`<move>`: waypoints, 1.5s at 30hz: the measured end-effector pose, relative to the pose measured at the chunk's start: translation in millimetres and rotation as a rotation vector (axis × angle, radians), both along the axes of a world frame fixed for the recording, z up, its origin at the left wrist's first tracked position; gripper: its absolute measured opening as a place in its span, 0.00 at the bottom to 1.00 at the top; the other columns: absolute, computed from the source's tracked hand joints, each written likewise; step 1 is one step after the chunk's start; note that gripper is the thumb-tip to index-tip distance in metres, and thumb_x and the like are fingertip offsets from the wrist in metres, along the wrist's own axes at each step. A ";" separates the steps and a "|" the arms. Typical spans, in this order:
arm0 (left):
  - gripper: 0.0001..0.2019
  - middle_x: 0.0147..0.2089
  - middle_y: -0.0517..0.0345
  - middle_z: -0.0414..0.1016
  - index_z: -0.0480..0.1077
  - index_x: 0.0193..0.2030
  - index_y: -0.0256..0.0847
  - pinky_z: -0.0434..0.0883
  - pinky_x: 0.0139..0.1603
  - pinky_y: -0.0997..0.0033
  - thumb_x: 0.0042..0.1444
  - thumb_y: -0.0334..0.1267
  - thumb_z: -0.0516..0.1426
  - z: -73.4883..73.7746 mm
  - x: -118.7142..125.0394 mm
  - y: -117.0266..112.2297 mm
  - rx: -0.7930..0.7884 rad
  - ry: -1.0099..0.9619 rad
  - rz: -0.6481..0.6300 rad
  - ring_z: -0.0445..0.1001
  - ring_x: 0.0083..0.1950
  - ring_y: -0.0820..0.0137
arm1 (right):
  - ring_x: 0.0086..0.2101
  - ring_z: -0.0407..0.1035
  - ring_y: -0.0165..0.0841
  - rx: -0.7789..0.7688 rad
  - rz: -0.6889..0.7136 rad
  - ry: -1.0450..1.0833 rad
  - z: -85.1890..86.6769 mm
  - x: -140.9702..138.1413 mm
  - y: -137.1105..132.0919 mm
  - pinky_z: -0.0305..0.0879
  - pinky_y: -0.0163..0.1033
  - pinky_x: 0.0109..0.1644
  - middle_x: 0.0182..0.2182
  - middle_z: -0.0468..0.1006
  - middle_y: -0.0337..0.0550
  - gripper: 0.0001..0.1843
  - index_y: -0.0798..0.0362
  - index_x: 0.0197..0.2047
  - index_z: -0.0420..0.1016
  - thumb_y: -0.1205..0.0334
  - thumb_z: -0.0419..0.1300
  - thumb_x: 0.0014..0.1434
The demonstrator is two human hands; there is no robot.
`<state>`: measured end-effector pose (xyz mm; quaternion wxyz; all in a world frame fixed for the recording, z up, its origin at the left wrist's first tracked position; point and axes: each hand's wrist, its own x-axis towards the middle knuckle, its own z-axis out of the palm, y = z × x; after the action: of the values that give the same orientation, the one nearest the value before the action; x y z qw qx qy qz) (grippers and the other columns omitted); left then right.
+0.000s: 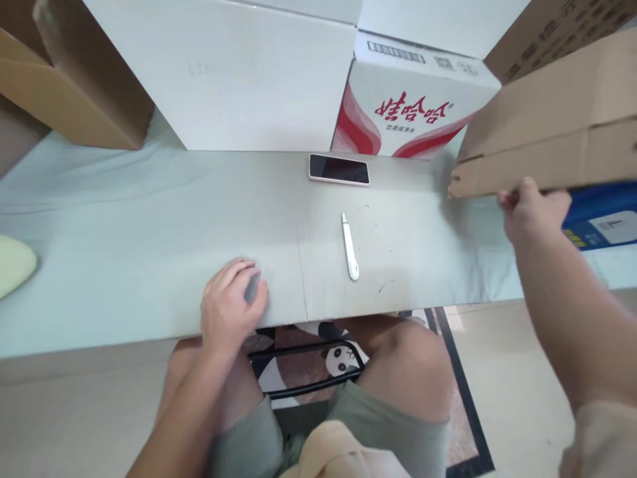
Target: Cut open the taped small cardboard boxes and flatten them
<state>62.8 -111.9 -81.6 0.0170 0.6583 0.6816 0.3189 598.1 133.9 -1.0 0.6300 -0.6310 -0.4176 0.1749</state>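
My left hand (229, 304) rests on the near edge of a flat grey cardboard sheet (279, 219), fingers curled and lying loosely on it, holding nothing. My right hand (530, 209) reaches out to the right and grips the lower edge of a folded brown cardboard box (547, 126), which hangs tilted above the table. A white utility knife (349, 247) lies on the grey sheet between my hands. A phone (339, 168) with a pink case lies face up farther back.
A large white box (239, 73) and a white carton with red print (413, 109) stand at the back. Brown boxes (74, 86) sit at the back left. A blue box (602, 216) lies under the held cardboard. A pale yellow object (14, 264) is at the left edge.
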 end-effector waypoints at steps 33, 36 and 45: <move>0.11 0.51 0.42 0.85 0.80 0.44 0.42 0.76 0.61 0.47 0.64 0.40 0.56 2.3 3.1 -3.9 -0.075 -0.027 0.021 0.82 0.60 0.49 | 0.62 0.71 0.51 -0.199 0.877 -0.774 -48.7 -331.2 -105.5 0.62 0.62 0.68 0.59 0.78 0.59 0.23 0.52 0.59 0.77 0.54 0.55 0.65; 0.11 0.52 0.42 0.85 0.80 0.43 0.43 0.75 0.62 0.44 0.63 0.40 0.56 4.7 5.3 -4.5 -0.096 -0.071 0.040 0.81 0.60 0.47 | 0.65 0.67 0.55 -0.302 0.660 -0.771 -57.9 -327.7 -144.1 0.60 0.66 0.67 0.61 0.77 0.59 0.20 0.49 0.55 0.80 0.56 0.56 0.63; 0.09 0.42 0.52 0.83 0.77 0.40 0.44 0.78 0.56 0.51 0.56 0.42 0.59 39.1 -73.1 49.0 -0.052 -0.423 0.161 0.80 0.47 0.56 | 0.63 0.70 0.56 -0.458 0.646 -0.832 -55.5 -319.1 -156.3 0.63 0.66 0.67 0.66 0.72 0.65 0.20 0.53 0.54 0.81 0.55 0.56 0.66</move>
<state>-10.3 -62.8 -42.5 0.1511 0.5196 0.7211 0.4327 279.1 -22.4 -56.5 0.1743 -0.6073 -0.7536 0.1814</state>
